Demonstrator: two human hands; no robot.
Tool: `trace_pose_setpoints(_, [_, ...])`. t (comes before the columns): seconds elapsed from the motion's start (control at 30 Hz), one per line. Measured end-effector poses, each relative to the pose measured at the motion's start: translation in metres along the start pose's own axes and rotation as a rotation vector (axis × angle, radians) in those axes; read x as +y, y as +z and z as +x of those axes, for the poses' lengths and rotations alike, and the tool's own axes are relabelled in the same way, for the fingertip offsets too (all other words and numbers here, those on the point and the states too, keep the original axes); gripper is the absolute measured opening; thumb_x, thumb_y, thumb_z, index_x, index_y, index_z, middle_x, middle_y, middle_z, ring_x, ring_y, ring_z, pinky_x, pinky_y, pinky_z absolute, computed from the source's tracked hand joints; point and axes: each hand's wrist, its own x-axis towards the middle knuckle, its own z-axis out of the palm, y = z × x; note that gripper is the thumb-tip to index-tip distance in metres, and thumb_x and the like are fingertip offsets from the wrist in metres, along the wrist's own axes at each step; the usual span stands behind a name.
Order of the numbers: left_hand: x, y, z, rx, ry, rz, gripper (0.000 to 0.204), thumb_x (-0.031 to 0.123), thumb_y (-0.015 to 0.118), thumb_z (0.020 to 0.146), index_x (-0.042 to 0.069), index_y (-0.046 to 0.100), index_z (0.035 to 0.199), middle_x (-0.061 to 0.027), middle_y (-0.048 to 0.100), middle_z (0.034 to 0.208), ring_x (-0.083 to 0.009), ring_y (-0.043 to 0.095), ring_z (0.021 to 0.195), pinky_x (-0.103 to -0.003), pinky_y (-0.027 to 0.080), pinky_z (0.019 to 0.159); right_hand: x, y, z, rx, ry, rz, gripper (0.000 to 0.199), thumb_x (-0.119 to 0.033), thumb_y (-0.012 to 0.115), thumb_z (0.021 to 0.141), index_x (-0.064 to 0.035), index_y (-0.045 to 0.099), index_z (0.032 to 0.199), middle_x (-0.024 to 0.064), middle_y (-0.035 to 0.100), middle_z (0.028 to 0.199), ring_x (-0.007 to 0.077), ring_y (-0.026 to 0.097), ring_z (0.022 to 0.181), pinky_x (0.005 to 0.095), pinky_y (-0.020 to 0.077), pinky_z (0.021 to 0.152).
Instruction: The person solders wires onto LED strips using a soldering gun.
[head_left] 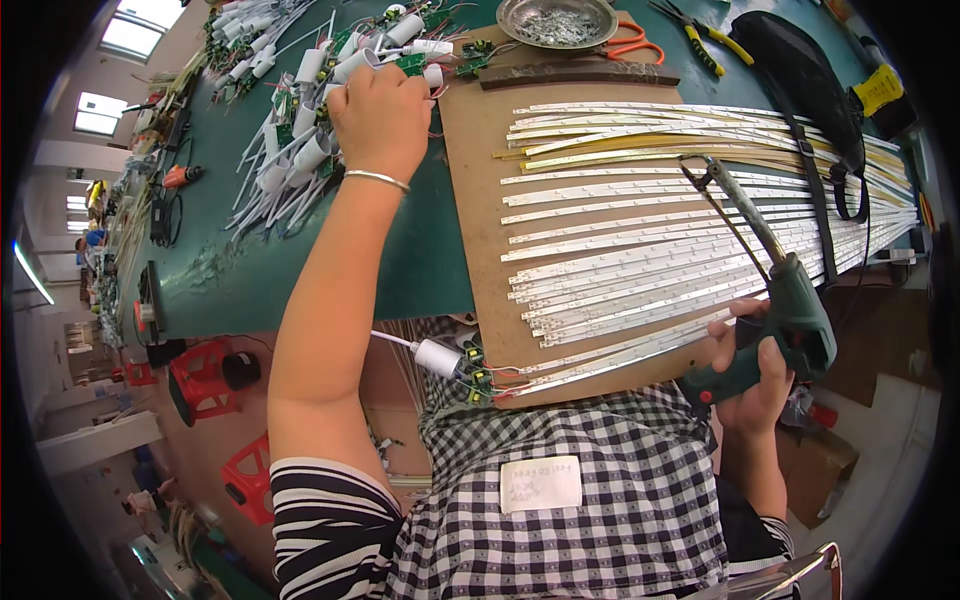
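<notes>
My left hand (382, 115) reaches into a heap of white plastic cylinders (311, 152) with green circuit boards and thin wires. Its fingers are curled down among them, and what they grip is hidden. In my right hand (757, 375) is a dark green soldering gun (800, 315), its metal tip pointing up and left over the LED strips. Many thin white LED strips (600, 240) lie side by side on a brown board (475, 200). At the board's near edge, a white cylinder (438, 357) and its circuit board (477, 378) are joined by red wires to the nearest strip.
A metal bowl of small scraps (557, 22) stands at the far edge beside orange-handled scissors (637, 43). A dark bar (580, 77) lies across the board's far side. Pliers (705, 45) and a black bag with straps (800, 85) are at the far right. Red stools (208, 378) stand left.
</notes>
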Motion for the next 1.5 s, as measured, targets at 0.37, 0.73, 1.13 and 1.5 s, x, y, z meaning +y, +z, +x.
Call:
trace_pose_setpoints(0.37, [0.044,-0.107,-0.101,-0.310,0.379,-0.762,0.016,0.007,0.062,0.073,0.013,0.066,0.087,-0.0010,0.062,0.080,-0.0207,0.059,0.080,-0.036,0.038,0.074,-0.003,-0.006,-0.008,-0.043,0.127,-0.058,0.054,-0.030,0.061,0.085,0.0040,0.045,0.124,0.0163,0.058,0.110,0.0152,0.058,0.063,0.0340,0.0495,0.078])
trace_pose_setpoints(0.73, [0.071,-0.112,-0.156,-0.139,0.169,-0.864,0.022,0.004,0.076,0.064,0.009,0.068,0.083,-0.0008,0.059,0.078,-0.0217,0.056,0.076,-0.035,0.041,0.069,-0.034,-0.007,-0.029,-0.342,0.442,-0.168,0.038,-0.017,0.067,0.080,0.0042,0.060,0.111,0.0130,0.065,0.101,0.0138,0.064,0.073,0.0256,0.0528,0.068])
trace_pose_setpoints(1.13, [0.087,-0.122,-0.146,-0.236,0.073,-0.912,0.016,0.002,0.073,0.067,0.006,0.066,0.080,-0.0050,0.057,0.079,-0.0262,0.055,0.080,-0.037,0.043,0.071,-0.033,-0.039,-0.045,-0.637,0.159,-0.701,0.050,-0.014,0.063,0.084,0.0006,0.040,0.126,0.0108,0.065,0.100,0.0173,0.062,0.095,0.0284,0.0511,0.078])
trace_pose_setpoints(1.5, [0.084,-0.128,-0.141,-0.346,0.155,-0.764,0.016,0.004,0.073,0.066,0.009,0.066,0.080,-0.0025,0.057,0.080,-0.0248,0.055,0.080,-0.037,0.042,0.072,-0.027,-0.042,-0.045,-0.614,0.036,-0.826,0.042,-0.023,0.063,0.084,0.0070,0.053,0.112,0.0113,0.065,0.094,0.0160,0.065,0.076,0.0303,0.0502,0.073])
